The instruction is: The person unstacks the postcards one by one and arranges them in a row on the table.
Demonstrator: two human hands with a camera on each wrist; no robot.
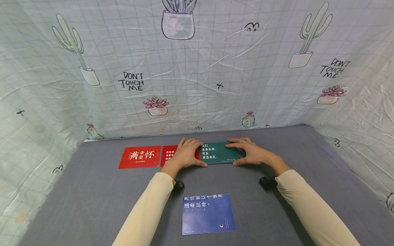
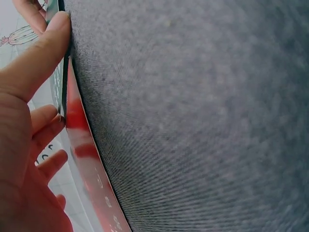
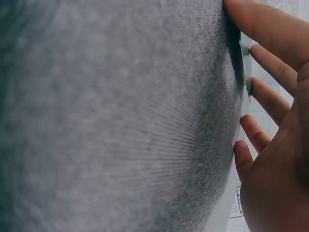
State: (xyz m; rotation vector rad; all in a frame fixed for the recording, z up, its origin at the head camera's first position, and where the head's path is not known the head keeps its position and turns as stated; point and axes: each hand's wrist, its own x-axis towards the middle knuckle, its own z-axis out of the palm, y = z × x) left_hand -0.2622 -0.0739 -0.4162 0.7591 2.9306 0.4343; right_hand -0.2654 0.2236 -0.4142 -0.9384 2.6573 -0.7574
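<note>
1. We take the green card (image 1: pixel 217 158) as the centre of our clock, seen from the head view. It lies toward the far side of the grey table (image 1: pixel 92 201), long edges running nine to three, with four lines of white writing near its nine o'clock end.

2. At nine o'clock we see the left hand (image 1: pixel 186 153), spread wide across the card's end: thumb on the near edge, fingers toward the far corner. We read it as holding the card there.

3. At three o'clock we see the right hand (image 1: pixel 250 152), also wide, holding the other end: thumb at the near edge, fingers at the far edge and over the face.

4. The red card (image 1: pixel 167 158) sits at nine o'clock, close against the green card and partly hidden beneath the left hand. We cannot tell whether the two cards touch or overlap, nor whether the palm rests on the red one.

5. Farther out at nine o'clock, just beside the red card, we find the orange card (image 1: pixel 140 163), with large pale characters.

6. At six o'clock, well apart and nearer us, lies the blue card (image 1: pixel 207 218), flat, with white writing along its twelve o'clock side and a small moon near its four o'clock corner.

7. At twelve o'clock, beyond the table, we see a pale cloth (image 1: pixel 184 71) printed with cacti and words.

8. Cream sleeves (image 1: pixel 144 208) come in from seven and five o'clock.
</note>
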